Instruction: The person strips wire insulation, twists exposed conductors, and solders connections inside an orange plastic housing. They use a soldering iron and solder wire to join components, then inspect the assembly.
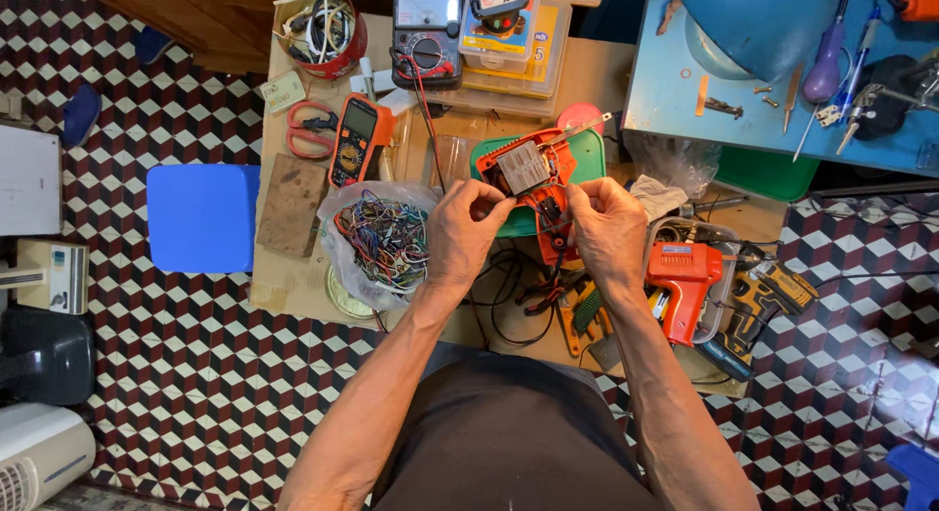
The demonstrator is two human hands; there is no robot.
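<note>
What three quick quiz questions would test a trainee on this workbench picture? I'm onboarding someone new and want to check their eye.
1. True or false: both hands hold the opened orange device.
2. What lies in the clear bag beside the left hand?
3. Which is nearest the right hand: A) red scissors, B) orange soldering gun, C) blue stool?

Key: 1 true; 2 tangled coloured wires; 3 B.

A single head-worn camera looked almost straight down over the person's chest — near enough that both forearms filled the lower middle. It faced a cluttered workbench [597, 76] toward twelve o'clock, with patterned floor tiles [186, 364] at nine.
</note>
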